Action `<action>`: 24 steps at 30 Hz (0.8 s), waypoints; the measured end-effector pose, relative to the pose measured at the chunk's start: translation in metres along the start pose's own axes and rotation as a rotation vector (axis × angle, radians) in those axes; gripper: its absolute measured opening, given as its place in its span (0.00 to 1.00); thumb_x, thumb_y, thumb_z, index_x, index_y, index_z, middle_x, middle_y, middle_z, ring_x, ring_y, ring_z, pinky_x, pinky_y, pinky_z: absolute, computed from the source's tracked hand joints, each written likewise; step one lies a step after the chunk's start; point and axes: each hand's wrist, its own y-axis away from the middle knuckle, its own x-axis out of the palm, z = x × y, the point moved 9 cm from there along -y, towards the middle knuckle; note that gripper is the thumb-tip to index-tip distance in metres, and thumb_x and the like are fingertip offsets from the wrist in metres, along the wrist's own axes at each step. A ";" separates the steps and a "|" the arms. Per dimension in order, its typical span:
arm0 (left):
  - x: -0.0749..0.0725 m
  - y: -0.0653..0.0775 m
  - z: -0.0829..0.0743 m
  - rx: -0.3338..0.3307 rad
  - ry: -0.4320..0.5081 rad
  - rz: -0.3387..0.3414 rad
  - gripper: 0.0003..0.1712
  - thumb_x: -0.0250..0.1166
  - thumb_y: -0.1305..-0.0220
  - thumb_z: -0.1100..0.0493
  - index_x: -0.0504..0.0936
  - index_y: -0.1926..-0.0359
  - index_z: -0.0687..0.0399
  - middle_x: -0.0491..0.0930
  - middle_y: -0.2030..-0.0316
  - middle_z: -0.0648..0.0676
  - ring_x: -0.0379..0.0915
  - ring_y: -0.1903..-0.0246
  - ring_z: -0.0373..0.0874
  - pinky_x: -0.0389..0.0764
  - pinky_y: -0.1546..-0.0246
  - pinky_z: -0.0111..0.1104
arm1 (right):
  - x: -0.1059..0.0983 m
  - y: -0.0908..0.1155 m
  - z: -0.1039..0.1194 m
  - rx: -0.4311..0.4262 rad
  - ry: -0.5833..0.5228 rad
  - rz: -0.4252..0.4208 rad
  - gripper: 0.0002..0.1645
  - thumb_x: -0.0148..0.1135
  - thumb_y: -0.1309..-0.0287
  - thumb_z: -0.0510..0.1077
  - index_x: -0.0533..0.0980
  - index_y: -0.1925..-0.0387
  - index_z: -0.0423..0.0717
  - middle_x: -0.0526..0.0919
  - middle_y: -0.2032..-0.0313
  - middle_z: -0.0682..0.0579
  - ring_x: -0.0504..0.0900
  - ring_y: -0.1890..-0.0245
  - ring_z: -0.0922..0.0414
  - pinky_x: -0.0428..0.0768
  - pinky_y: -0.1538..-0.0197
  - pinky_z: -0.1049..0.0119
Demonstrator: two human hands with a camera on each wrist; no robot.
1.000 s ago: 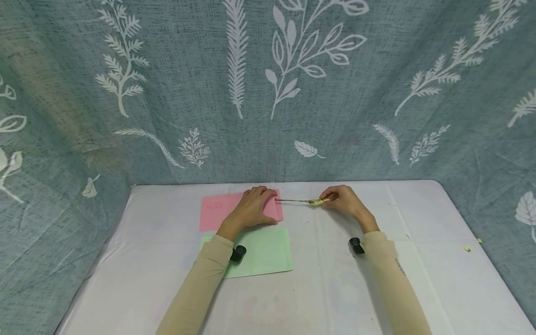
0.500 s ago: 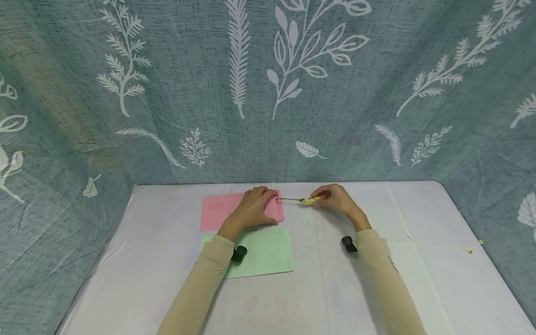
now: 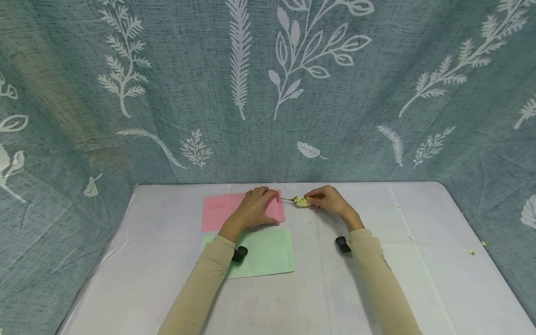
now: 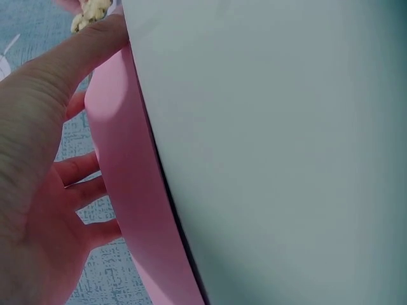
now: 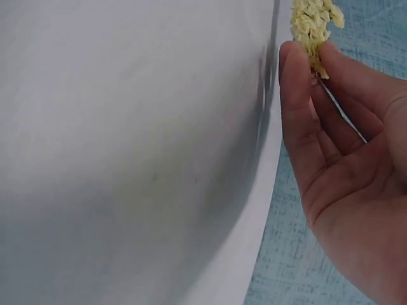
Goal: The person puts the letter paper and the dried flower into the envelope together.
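My left hand (image 3: 251, 209) spans the right end of a pink envelope (image 3: 215, 211), thumb at its near edge and fingers at its far edge. The envelope bows upward between them in the left wrist view. From the right, my right hand (image 3: 331, 202) pinches a dried flower sprig (image 5: 315, 28) with pale yellow, crumpled blossoms between thumb and fingertips. Its thin stem (image 3: 285, 199) points left and reaches the envelope's right end. A stretch of stem (image 5: 343, 113) also runs back through the right palm. The stem's left tip is hidden near the left fingers.
A green envelope (image 3: 268, 253) lies in front of the pink one, partly under the left forearm. Small yellow bits (image 3: 471, 251) are scattered near the right edge of the white-covered table (image 3: 293, 302). A blue-green leaf-patterned curtain (image 3: 251, 153) hangs behind it.
My right hand has moved left with the sprig, bringing the blossoms closer to the pink envelope. Less stem shows between the hands. The left hand stays in place.
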 end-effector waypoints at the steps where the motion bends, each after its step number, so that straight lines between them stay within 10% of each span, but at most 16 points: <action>1: 0.000 0.000 0.000 0.001 0.000 -0.001 0.46 0.78 0.54 0.40 0.71 0.36 0.49 0.69 0.38 0.61 0.63 0.37 0.57 0.60 0.35 0.53 | 0.001 -0.001 0.001 -0.001 0.002 0.001 0.15 0.59 0.35 0.35 0.79 0.50 0.28 0.86 0.64 0.37 0.85 0.68 0.50 0.84 0.64 0.61; 24: -0.001 0.002 -0.003 0.006 0.002 -0.007 0.47 0.78 0.54 0.41 0.71 0.35 0.50 0.70 0.40 0.61 0.65 0.39 0.56 0.59 0.34 0.50 | 0.019 -0.025 0.001 0.137 -0.106 -0.087 0.15 0.61 0.36 0.34 0.80 0.51 0.28 0.85 0.59 0.35 0.86 0.71 0.58 0.85 0.65 0.66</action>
